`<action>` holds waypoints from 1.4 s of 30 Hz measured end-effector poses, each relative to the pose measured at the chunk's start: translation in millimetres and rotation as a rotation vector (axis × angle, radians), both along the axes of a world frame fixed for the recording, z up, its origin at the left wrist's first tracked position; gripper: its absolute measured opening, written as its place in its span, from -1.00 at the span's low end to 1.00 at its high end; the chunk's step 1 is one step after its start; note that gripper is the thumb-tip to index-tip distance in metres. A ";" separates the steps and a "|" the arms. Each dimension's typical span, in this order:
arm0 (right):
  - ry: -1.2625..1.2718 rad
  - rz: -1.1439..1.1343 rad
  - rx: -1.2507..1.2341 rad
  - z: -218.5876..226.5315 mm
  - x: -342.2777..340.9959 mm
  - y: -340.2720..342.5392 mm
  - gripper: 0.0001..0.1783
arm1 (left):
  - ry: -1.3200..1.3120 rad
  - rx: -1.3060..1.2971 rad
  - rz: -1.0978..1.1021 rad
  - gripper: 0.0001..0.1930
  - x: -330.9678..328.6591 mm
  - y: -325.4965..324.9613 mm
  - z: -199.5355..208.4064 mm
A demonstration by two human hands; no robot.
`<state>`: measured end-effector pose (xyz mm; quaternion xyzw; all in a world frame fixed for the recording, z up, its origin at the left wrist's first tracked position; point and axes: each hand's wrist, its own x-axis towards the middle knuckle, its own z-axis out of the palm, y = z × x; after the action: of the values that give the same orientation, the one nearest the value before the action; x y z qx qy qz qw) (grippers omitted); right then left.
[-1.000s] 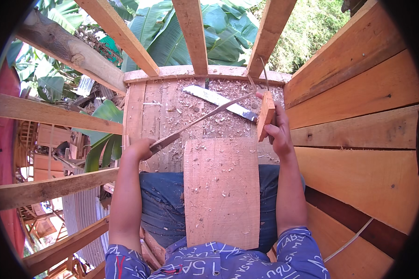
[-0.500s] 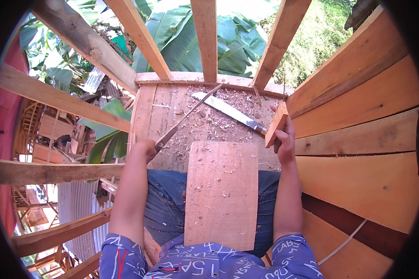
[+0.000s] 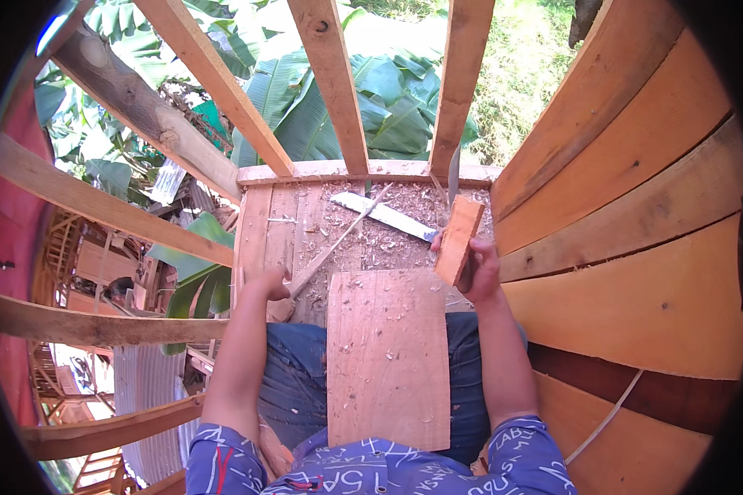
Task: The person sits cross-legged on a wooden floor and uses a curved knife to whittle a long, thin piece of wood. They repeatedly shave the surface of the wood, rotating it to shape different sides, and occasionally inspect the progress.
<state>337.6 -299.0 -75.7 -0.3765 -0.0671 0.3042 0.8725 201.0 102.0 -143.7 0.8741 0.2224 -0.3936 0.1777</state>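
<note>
My left hand (image 3: 270, 283) is empty, its fingers partly apart, just above the handle end of a long tapered brown tool (image 3: 332, 257). That tool lies slantwise on the floorboards, its narrow tip across a machete (image 3: 385, 218) with a pale, worn blade. In my right hand (image 3: 483, 272) is a short orange-brown wooden block (image 3: 461, 239), tilted upward. Behind the block a narrow upright blade (image 3: 454, 175) shows, and something dark sits within the same grip; the block hides how they join. Across my thighs rests a wide wooden board (image 3: 388, 363) sprinkled with shavings.
Wood shavings (image 3: 404, 194) litter the plank floor ahead. Wooden slats (image 3: 330, 82) form a railing in front and on the left, with a low sill (image 3: 264, 174) at the floor's edge. Overlapping planks (image 3: 627, 256) wall the right side. Banana leaves and corrugated sheets lie beyond the railing.
My left hand has let go of the tapered tool, which now lies on the floor. My right hand has brought the block left, nearer the middle. The view has shifted slightly.
</note>
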 end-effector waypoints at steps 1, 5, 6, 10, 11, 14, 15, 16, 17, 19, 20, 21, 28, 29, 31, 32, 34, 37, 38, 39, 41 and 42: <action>-0.014 0.016 0.011 -1.1 0.2 0.6 -0.50 | -0.011 0.000 -0.009 -0.46 -0.1 0.5 -1.0; -0.101 0.076 0.039 6.9 1.8 -3.2 -0.58 | -0.288 -0.095 0.030 -0.55 0.4 -12.7 14.2; -0.110 0.065 0.015 7.0 2.2 -5.1 -0.59 | -0.379 -0.139 0.048 -0.57 4.2 -22.7 24.6; -0.111 0.051 0.006 14.0 -3.8 2.2 -0.56 | -0.761 -0.356 0.101 -0.63 8.6 -69.2 71.0; -0.119 0.089 0.035 15.1 -5.8 3.4 -0.54 | -0.788 -0.414 0.127 -0.64 9.1 -88.6 86.8; -0.091 0.148 0.133 28.5 -21.7 9.3 -0.43 | -0.792 -0.723 0.265 -0.59 5.1 -156.4 126.5; -0.075 0.152 0.147 33.3 -30.3 10.5 -0.41 | -0.822 -0.737 0.195 -0.55 2.6 -175.7 135.4; -0.059 0.157 0.159 38.2 -39.1 11.2 -0.39 | -0.853 -0.749 0.126 -0.51 0.0 -192.3 143.5; -0.026 0.190 0.217 40.5 -48.3 14.5 -0.37 | -0.904 -0.775 0.136 -0.49 -6.3 -206.0 149.5; -0.110 0.113 0.105 46.9 -67.0 23.3 -0.38 | -1.009 -0.828 0.148 -0.45 -19.2 -226.6 158.4; -0.138 0.053 0.056 47.0 -76.7 26.3 -0.39 | -0.983 -0.808 0.155 -0.44 -22.9 -231.1 159.2; -0.165 -0.006 0.003 47.2 -86.1 29.2 -0.39 | -0.957 -0.790 0.162 -0.44 -26.4 -234.9 159.8; -0.237 -0.120 -0.271 61.2 -123.0 16.9 -0.74 | -0.856 -0.628 0.277 -0.47 -70.2 -225.0 176.2; -0.226 -0.224 -0.268 66.1 -131.2 19.2 -0.78 | -0.880 -0.557 0.267 -0.45 -75.5 -224.0 177.1; -0.289 -0.148 -0.348 69.5 -141.5 9.2 -0.73 | -0.849 -0.597 0.302 -0.45 -82.7 -221.4 185.0; -0.317 -0.112 -0.388 71.6 -145.7 4.4 -0.71 | -0.829 -0.618 0.317 -0.45 -85.8 -219.9 189.1; -0.455 -0.036 -0.461 82.3 -153.3 -0.5 -0.62 | -0.776 -0.780 0.375 -0.51 -90.4 -217.5 196.2; -0.610 0.047 -0.549 95.0 -162.7 -3.7 -0.58 | -0.742 -0.917 0.390 -0.50 -99.0 -215.3 203.9; -0.675 0.064 -0.582 97.8 -163.6 -4.6 -0.59 | -0.742 -0.945 0.386 -0.48 -101.4 -215.2 205.5; -0.739 0.082 -0.616 100.9 -164.0 -5.7 -0.60 | -0.749 -0.980 0.379 -0.49 -102.8 -215.8 206.7; -0.795 0.109 -0.673 106.2 -165.8 -5.2 -0.67 | -0.764 -1.037 0.370 -0.51 -106.3 -214.3 209.0; -0.787 0.116 -0.702 109.5 -166.8 -4.9 -0.73 | -0.744 -1.037 0.327 -0.52 -108.2 -212.4 210.6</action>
<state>170.8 -303.9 33.8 -0.7272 -0.3044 0.1917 0.5846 92.7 -110.5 66.8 0.7079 0.0578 -0.0894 0.6983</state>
